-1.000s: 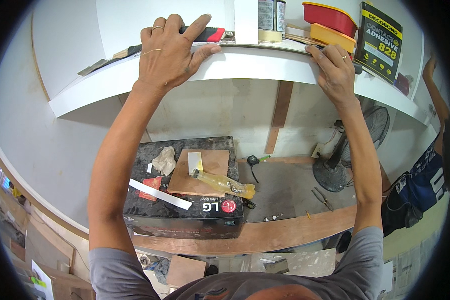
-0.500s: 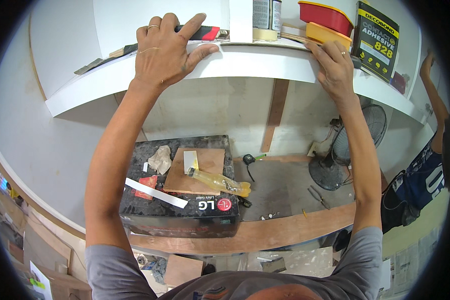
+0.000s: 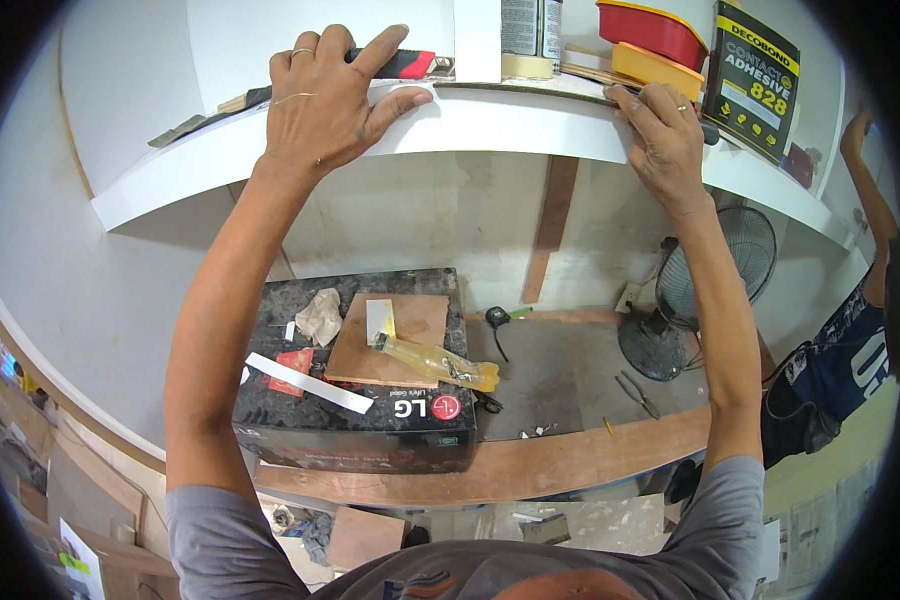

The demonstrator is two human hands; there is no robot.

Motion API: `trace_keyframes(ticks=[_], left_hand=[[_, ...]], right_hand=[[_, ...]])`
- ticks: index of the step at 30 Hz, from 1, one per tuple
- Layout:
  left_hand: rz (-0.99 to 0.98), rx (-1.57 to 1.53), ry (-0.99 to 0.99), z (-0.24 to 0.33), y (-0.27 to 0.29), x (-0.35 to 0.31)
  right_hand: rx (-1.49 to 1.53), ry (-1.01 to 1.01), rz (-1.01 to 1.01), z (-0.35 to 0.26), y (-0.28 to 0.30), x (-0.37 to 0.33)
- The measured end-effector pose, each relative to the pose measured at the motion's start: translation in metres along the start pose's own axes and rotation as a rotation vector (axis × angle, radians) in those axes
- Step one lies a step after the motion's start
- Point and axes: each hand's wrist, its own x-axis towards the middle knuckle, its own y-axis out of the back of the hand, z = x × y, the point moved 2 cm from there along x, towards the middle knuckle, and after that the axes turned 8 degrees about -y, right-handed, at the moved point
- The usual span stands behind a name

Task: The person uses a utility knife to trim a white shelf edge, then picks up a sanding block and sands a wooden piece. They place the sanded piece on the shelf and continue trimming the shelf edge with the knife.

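Note:
My left hand (image 3: 328,108) rests at the front edge of a white shelf (image 3: 510,120), its thumb and index finger spread apart. A red-and-black utility knife (image 3: 406,66) lies behind that index finger; the fingers partly hide it. Further right along the edge, my right hand (image 3: 664,135) is closed with fingertips pressed together. A tool's dark rounded handle (image 3: 710,132) sticks out behind this hand, and the palm hides most of the tool. Between the hands runs a thin dark line along the shelf's upper edge; I cannot tell whether it belongs to the tool.
On the shelf stand a can (image 3: 522,28), a roll of tape (image 3: 526,67), red and yellow tubs (image 3: 654,30) and a black adhesive tin (image 3: 750,85). Below are a black box (image 3: 350,450) bearing a yellowish bottle (image 3: 440,364), a fan (image 3: 720,265) and pliers (image 3: 637,395). Another person (image 3: 840,340) is at right.
The dark handle has dipped slightly along with my right hand. My left hand stays at its place on the shelf edge; the whole view has shifted a little.

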Motion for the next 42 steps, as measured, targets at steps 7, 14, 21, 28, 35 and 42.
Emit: trace_keyframes(ticks=[7,14,21,28,35,42], left_hand=[[-0.008,-0.018,0.011,0.001,0.002,0.001],[0.067,-0.014,-0.032,-0.003,0.0,-0.001],[0.087,-0.016,-0.029,-0.001,-0.002,0.0],[0.02,-0.022,-0.003,0.0,-0.002,0.0],[0.046,-0.008,-0.012,0.001,0.002,0.002],[0.052,-0.033,-0.017,0.0,-0.002,0.0]], right_hand=[[-0.003,0.012,0.001,-0.001,0.002,0.0],[-0.011,0.045,0.012,-0.01,-0.005,0.007],[-0.043,0.041,-0.023,-0.006,-0.007,0.005],[0.0,0.095,0.037,-0.011,-0.005,0.014],[-0.012,0.054,-0.009,-0.003,-0.002,0.009],[0.013,0.069,0.02,0.002,0.002,0.005]])
